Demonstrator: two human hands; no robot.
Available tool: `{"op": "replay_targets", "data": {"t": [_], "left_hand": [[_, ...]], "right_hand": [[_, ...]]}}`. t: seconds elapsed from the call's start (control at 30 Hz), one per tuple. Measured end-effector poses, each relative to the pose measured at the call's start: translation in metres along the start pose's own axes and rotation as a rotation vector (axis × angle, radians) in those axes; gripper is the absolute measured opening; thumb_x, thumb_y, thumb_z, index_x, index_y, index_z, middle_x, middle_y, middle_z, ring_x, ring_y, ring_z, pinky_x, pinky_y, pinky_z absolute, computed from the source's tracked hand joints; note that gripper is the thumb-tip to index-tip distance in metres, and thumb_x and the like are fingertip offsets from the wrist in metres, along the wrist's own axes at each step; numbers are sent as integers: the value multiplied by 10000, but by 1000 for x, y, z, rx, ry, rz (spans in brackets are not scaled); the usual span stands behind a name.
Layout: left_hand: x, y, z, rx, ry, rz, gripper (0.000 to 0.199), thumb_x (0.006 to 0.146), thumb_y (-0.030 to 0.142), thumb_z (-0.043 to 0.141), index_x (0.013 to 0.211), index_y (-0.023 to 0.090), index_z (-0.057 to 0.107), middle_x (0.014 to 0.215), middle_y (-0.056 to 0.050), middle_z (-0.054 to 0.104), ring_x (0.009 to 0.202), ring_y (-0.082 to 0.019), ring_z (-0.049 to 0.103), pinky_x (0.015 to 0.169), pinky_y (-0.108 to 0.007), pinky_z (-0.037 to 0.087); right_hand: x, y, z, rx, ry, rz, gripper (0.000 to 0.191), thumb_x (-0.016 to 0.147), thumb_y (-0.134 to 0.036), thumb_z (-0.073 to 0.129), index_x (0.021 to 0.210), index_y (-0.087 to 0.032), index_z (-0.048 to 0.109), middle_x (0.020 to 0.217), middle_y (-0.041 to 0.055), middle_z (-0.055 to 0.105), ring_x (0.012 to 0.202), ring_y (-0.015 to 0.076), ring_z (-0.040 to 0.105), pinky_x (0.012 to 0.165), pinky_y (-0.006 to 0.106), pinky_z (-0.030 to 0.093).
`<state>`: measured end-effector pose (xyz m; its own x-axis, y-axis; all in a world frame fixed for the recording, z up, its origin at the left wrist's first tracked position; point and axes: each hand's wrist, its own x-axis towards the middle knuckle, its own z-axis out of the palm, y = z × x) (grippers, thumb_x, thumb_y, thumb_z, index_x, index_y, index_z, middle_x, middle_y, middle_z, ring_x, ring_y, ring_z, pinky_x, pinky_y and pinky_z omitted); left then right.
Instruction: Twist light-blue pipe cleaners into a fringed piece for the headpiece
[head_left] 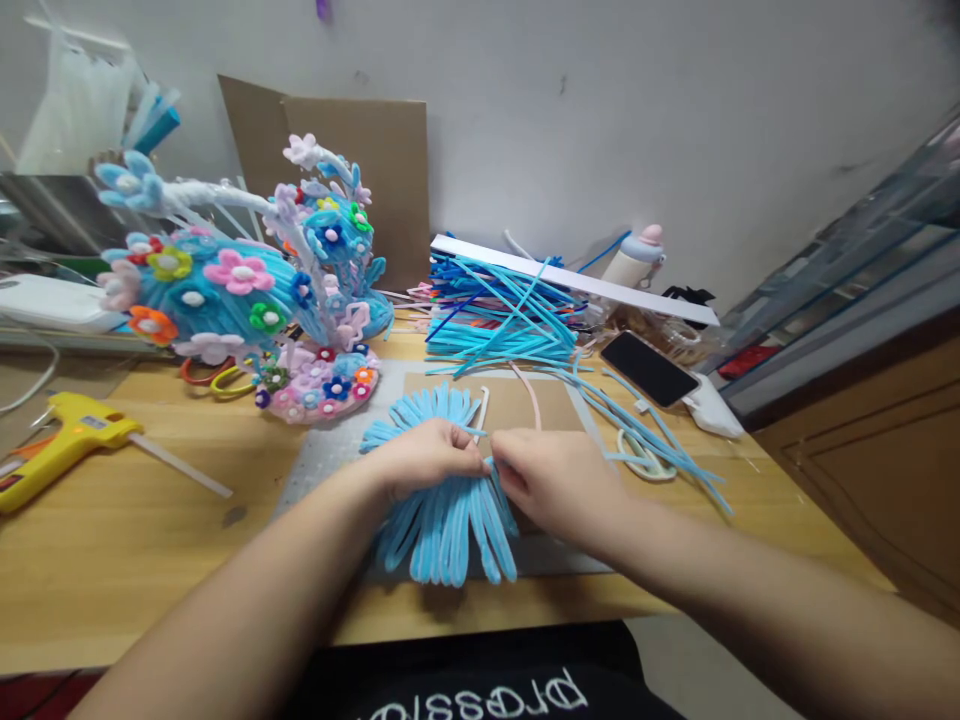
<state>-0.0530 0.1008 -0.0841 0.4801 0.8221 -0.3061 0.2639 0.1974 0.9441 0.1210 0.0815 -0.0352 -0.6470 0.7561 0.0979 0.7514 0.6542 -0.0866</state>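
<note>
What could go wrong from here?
1. The left hand pinches the blue looped bundle near its middle, with loops fanning out on both sides; a slip might let them shift or splay unevenly.
2. Loose blue stems lie beside the right hand and forearm; a sideways sweep could snag or scatter them.
3. The yellow glue gun lies left of the left forearm, its white stick pointing that way; the arm might knock it.

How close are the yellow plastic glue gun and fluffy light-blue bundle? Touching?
Apart: the head view shows wooden table and grey mat separating glue gun and bundle.
</note>
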Motion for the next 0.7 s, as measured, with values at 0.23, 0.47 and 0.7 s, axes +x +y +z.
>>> {"op": "replay_targets", "data": {"t": [0.23,0.47,0.7], "left_hand": [[-4,13,-5,-127,158,45,244,625,343,623,578,126,520,471,57,416,430,-58,333,446,-209,231],[-6,22,-14,-241,234,28,201,627,307,638,623,124,556,487,35,516,430,-67,414,464,-211,284],[-8,22,-17,-401,132,18,182,639,273,653,644,127,545,536,14,561,451,-77,483,475,-207,348]], "right_hand": [[-27,10,24,533,267,142,136,839,-230,447,864,-182,571,759,28,599,686,141,545,621,245,395],[-38,17,38,1042,260,447,172,783,-331,538,785,-163,577,733,34,593,691,157,538,633,264,422],[-36,28,48,1512,-19,526,230,720,-375,614,784,-164,549,519,-70,398,422,47,318,390,173,199]]}}
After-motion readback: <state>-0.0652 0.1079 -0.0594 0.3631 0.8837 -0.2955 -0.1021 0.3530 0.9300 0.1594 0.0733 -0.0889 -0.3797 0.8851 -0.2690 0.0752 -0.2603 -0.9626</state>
